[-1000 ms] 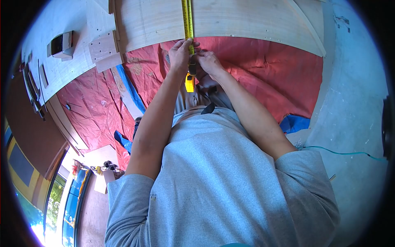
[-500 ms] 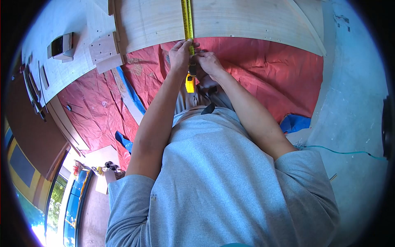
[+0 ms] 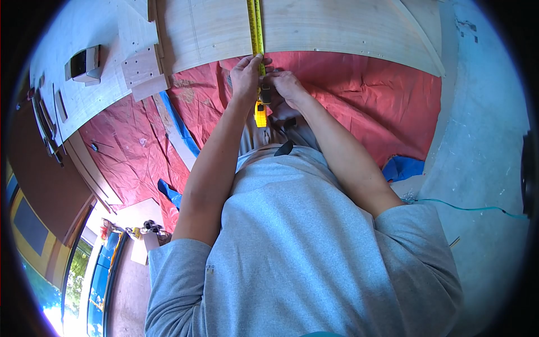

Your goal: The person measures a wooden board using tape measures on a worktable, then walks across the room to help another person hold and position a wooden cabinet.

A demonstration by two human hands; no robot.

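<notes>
A yellow tape measure blade (image 3: 256, 28) lies extended across the pale wooden board (image 3: 314, 28) and bends down over its near edge. My left hand (image 3: 245, 77) pinches the blade at that edge, thumb on top. Below it hangs the yellow and black tape measure case (image 3: 260, 114), in front of my lap. My right hand (image 3: 286, 87) is just right of the blade, its fingers bent and drawn together near the board's edge. Whatever those fingertips hold, if anything, is too small to tell.
Red sheeting (image 3: 365, 101) spreads beneath the board. On the left side of the work surface sit a dark-topped block (image 3: 84, 63) and a drilled wooden piece (image 3: 140, 70). A wooden strip (image 3: 418, 36) lies at the right. A green cord (image 3: 471, 208) runs along the floor.
The hanging tape measure case has swung and turned slightly. Both hands stay in nearly the same place, and the blade on the board has not visibly moved.
</notes>
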